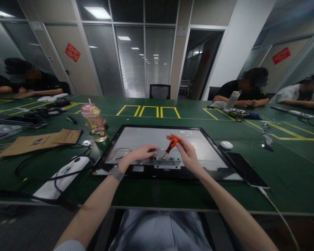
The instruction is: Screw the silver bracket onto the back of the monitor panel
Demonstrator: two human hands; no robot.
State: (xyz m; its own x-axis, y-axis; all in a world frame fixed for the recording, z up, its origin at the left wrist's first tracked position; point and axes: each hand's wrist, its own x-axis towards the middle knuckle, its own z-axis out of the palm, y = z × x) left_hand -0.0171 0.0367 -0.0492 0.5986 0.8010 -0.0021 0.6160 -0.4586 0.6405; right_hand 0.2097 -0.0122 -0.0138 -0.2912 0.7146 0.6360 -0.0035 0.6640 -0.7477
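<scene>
Orange screwdriver (172, 144) slanted near front edge of panel (208, 151), clamped in fingers of right hand (187, 153). Left hand (143, 152) over panel, finger grip unclear; green tabletop (193, 112) stretched beyond panel's far edge.

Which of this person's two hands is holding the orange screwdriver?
The right hand: it grips the orange screwdriver, tip angled down toward the metal bracket. The left hand, with the watch at its wrist, has no screwdriver.
</scene>
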